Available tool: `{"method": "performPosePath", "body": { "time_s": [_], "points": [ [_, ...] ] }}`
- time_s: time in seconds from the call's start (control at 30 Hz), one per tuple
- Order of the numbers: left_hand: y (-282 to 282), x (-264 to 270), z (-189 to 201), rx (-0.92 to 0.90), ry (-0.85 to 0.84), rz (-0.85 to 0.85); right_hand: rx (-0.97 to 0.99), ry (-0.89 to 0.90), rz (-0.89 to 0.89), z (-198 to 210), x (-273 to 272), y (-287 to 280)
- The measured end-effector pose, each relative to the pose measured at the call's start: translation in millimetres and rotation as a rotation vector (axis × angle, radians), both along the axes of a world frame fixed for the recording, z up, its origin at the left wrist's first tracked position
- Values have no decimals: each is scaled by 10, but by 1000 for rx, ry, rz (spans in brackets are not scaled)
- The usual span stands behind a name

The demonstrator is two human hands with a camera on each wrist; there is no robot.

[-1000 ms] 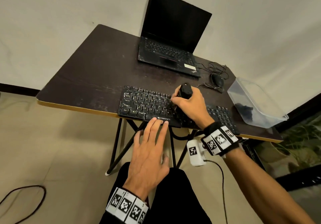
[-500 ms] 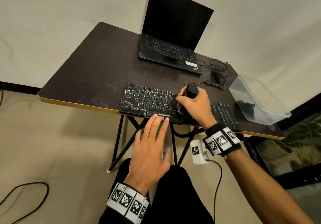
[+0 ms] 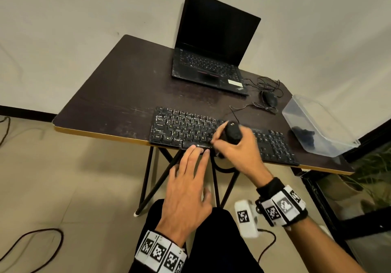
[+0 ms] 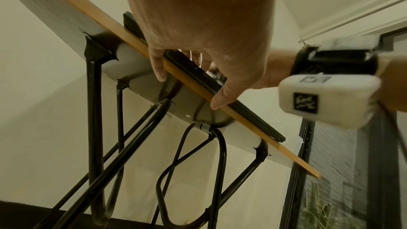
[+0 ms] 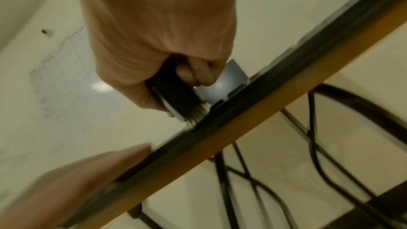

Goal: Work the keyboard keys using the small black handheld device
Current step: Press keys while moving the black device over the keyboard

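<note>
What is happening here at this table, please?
A person sits at a dark table and works on a black keyboard. The right hand grips a small black handheld device and holds its pale bristled end down on the keys near the middle. The left hand lies flat, fingertips resting on the keyboard's front edge. Behind stand an open laptop with a dark screen, a mouse and a clear plastic box.
</note>
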State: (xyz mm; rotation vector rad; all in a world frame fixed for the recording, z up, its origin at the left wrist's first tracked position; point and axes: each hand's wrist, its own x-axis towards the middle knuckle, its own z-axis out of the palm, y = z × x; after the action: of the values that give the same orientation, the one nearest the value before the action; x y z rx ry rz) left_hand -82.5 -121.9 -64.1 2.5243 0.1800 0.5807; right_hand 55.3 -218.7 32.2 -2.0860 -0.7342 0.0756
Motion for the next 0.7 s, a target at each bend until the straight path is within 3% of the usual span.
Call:
{"method": "performPosePath", "body": {
  "time_s": [0.1, 0.23, 0.37, 0.4, 0.5, 0.53, 0.63, 0.7],
  "points": [
    [-9, -16, 6, 4, -1, -8, 52, -20, -237, 61, 229, -66],
    [1, -3, 27, 3, 2, -7, -32, -26, 61, -32, -133, 13],
    [1, -8, 18, 15, 19, -3, 69, -67, -251, -10, 172, -88],
    [-1, -10, 18, 13, 14, 0, 64, -61, -257, -2, 191, -110],
    [-8, 0, 35, -3, 17, 3, -24, -30, -34, -57, -17, -109],
    [-5, -1, 39, -4, 14, 9, -5, -12, -33, -66, -12, -132],
    [-19, -3, 17, 5, 7, 12, 67, -15, -256, 0, 267, -220],
    [-24, -10, 1, 1, 4, 12, 27, -33, -214, 0, 237, -222]
  ]
}}
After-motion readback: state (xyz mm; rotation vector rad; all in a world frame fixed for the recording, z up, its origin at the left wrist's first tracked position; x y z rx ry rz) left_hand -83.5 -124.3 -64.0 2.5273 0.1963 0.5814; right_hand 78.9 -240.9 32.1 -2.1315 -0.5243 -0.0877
